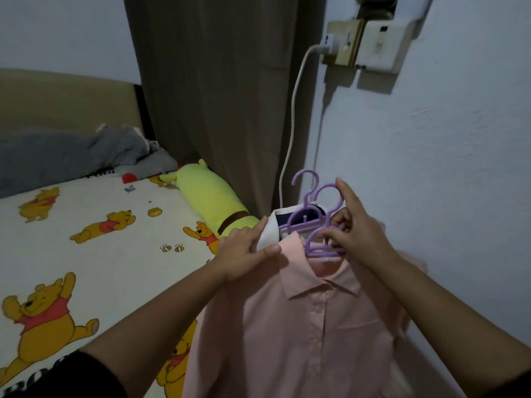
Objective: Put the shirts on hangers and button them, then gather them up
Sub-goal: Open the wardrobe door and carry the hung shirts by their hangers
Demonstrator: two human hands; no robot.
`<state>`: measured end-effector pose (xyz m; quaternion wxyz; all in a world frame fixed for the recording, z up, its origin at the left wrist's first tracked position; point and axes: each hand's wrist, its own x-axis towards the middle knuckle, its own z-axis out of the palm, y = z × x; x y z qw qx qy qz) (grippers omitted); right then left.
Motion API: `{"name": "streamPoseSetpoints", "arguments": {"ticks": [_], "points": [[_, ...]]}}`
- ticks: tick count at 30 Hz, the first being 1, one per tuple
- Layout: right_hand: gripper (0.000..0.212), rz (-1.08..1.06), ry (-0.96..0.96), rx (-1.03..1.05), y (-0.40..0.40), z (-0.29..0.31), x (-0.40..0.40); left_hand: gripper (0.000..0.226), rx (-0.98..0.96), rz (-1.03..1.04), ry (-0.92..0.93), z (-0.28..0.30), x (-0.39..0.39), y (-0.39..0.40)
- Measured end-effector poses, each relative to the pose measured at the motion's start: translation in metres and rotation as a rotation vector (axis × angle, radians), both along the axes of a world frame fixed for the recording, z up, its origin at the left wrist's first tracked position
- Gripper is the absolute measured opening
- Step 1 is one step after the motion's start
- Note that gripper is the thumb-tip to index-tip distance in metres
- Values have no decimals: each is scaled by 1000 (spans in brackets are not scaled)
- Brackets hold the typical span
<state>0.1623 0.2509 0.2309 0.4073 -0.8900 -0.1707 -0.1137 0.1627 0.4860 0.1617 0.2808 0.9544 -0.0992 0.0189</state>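
Hangers (314,222) stacked just above pink shirt (301,326) collar; we see right hand (359,234) pinching their necks, hooks pointing up, left hand (244,251) gripping white shirt (268,228) collar left of them.

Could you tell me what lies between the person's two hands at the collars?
In the head view, between the left hand and right hand lie the purple hangers and the pink shirt's collar.
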Motion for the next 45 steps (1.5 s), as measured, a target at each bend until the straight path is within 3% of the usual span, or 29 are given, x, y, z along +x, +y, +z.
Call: {"name": "streamPoseSetpoints", "arguments": {"ticks": [6,13,18,25,38,45], "points": [[90,-182,-160,-30,-15,37,-9,108,-54,-140,-216,50,-7,-18],[90,-292,-333,80,-41,84,-44,75,-184,-176,-523,102,-3,-47],[90,-357,-326,134,-69,120,-79,64,-252,-359,-653,139,3,-84],[91,-539,-397,145,-117,148,-132,50,-111,-682,-949,168,4,-152],[89,-945,-549,-49,-208,189,-321,53,-309,-993,-1027,219,-137,-304],[90,-1125,-560,-182,-241,206,-466,50,-481,-1143,-948,230,-255,-389]]}}
